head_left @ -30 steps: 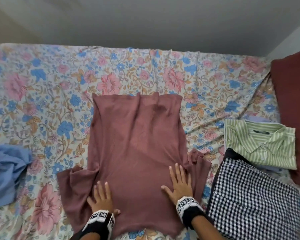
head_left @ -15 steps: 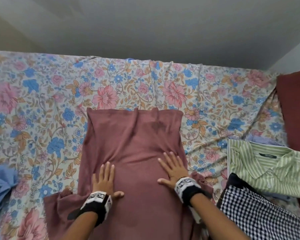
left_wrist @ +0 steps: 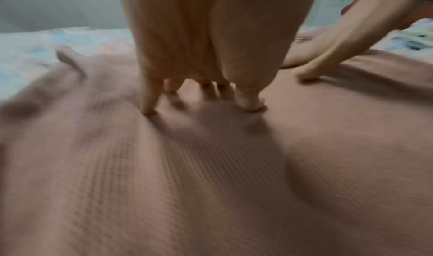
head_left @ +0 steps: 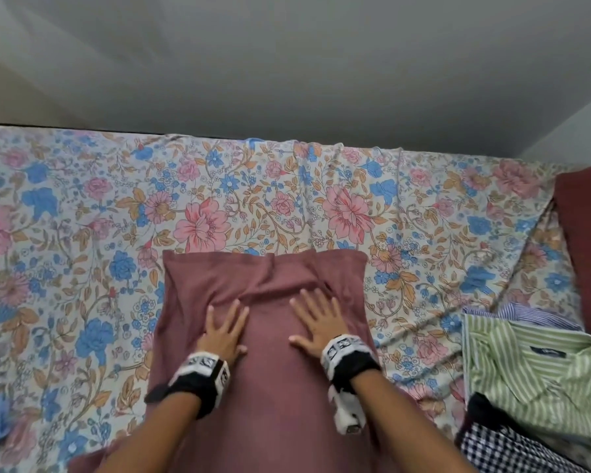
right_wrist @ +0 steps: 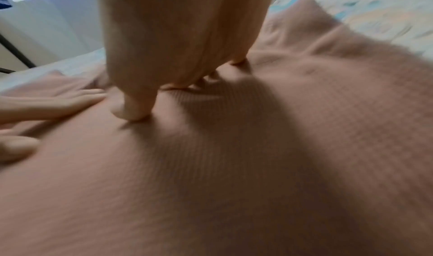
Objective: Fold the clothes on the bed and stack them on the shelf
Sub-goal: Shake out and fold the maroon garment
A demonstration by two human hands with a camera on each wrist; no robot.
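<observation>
Both flat hands, left hand [head_left: 223, 331] and right hand [head_left: 316, 322], press the mauve garment [head_left: 270, 387] (green striped shirt [head_left: 539, 377] alongside).

1. You are in a home bedroom: a bed [head_left: 82, 206] under a floral sheet fills the view.
2. Shirts lie on it, a green striped one [head_left: 539, 377] among them.
3. A plain wall [head_left: 287, 63] backs the bed.

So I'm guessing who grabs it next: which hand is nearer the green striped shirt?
Right. The right hand presses the maroon top's side nearest the green striped shirt; the left hand lies farther away.
</observation>
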